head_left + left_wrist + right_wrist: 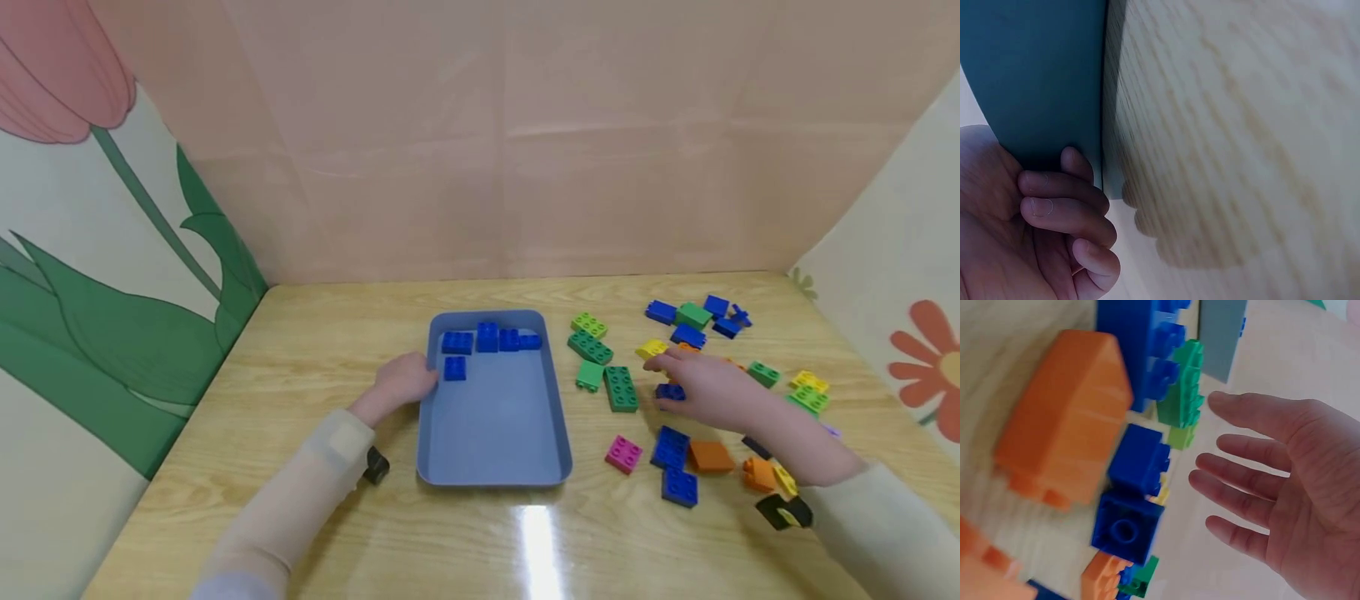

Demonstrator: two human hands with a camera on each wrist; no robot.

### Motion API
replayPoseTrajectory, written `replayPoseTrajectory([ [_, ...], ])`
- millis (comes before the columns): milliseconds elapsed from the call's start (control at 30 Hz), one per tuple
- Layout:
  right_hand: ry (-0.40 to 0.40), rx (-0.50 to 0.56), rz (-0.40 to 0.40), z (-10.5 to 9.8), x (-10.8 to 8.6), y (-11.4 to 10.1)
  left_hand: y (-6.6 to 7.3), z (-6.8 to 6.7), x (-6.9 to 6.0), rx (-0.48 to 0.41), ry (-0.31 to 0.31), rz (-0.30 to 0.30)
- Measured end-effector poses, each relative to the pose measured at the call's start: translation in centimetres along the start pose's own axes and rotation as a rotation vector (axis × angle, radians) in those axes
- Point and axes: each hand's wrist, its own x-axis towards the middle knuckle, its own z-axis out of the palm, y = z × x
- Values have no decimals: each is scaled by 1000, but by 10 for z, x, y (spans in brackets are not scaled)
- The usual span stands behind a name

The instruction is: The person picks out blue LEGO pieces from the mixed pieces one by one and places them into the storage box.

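Observation:
At the left rim of a blue-grey tray (498,425), my left hand (405,379) holds the edge; in the left wrist view its fingers (1069,215) are curled against the tray's outer wall (1041,75). Several blue bricks (487,337) lie in the tray's upper part. My right hand (708,387) hovers over the loose bricks on the right, above a small blue brick (670,392). In the right wrist view this hand (1285,475) has its fingers spread and holds nothing, beside two small blue bricks (1136,459).
Green bricks (621,389) lie right of the tray, with a pink brick (624,454) below them. Larger blue bricks (670,447) and an orange piece (711,457) are nearer the front. More blue bricks (661,312) lie at the back right. Patterned walls surround the wooden table (337,321).

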Motion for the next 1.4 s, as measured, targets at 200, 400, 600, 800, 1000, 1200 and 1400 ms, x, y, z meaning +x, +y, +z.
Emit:
replayPoseTrajectory([
  [200, -34, -11, 51, 8, -3, 9, 1, -2, 1, 0, -1, 11],
  [400, -69, -33, 83, 14, -3, 13, 1, 0, 3, -4, -4, 0],
  [600, -65, -74, 76, 17, -2, 16, 2, -1, 2, -5, -7, -1],
  [800, -66, -104, 69, 20, -1, 20, 1, -1, 3, -5, -1, 14],
  [1000, -56, -106, 55, 21, -1, 20, 2, -2, 1, -3, -7, 16],
  [1200, -62, -70, 60, 23, -1, 19, 2, -3, -2, -9, -9, 4],
  [1400, -73, -58, 87, 24, -1, 18, 1, -2, -3, 3, 6, 16],
])
